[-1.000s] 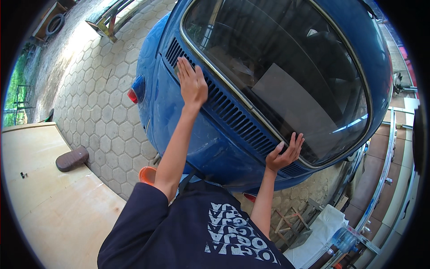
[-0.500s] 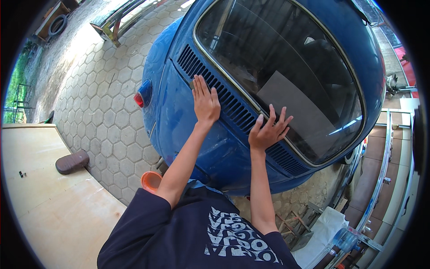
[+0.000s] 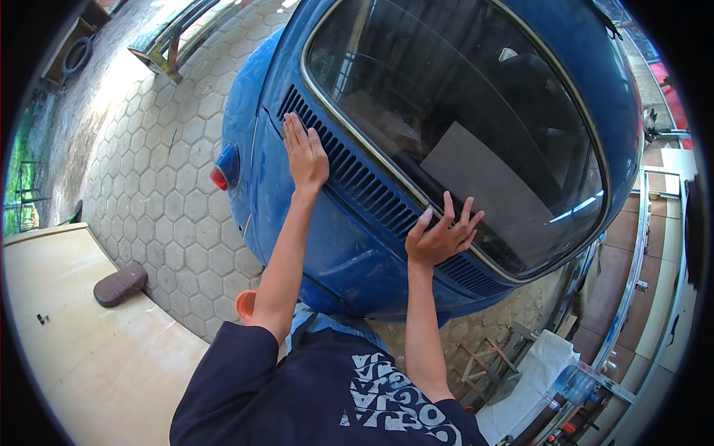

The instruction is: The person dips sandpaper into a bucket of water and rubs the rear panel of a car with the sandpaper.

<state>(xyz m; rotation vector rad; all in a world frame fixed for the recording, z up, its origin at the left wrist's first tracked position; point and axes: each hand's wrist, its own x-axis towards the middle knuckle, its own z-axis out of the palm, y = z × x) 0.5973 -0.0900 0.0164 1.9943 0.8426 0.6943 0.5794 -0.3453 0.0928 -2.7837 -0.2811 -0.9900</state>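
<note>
The blue car (image 3: 338,241) stands before the person, and its wide window (image 3: 461,97) makes the handiest landmark: a row of dark vent slots (image 3: 379,201) runs along below it, with painted bodywork beneath. The left hand (image 3: 305,160) lies flat over the slots near the window's left end, fingers straight and close together; the right hand (image 3: 439,238) is over the bright metal trim (image 3: 372,152) toward the window's right end, fingers fanned apart, their tips reaching across the edge of the glass. Neither hand is closed around anything, and whether the right palm bears on the trim or sits just off it, I cannot tell. As a judgement, this kind of flat-handed work goes best with the load spread through the whole palm, pressure even on both sides, and the fingertips kept out of the slots, whose edges could nip. The right hand would do better easy on the glass and trim, taking any firm push on the painted metal below the window. As for writing, the dark shirt (image 3: 297,386) below the window carries pale block lettering (image 3: 401,398), partly folded, left uncopied here; on the bodywork around the window I can make out no badge or label.
</note>
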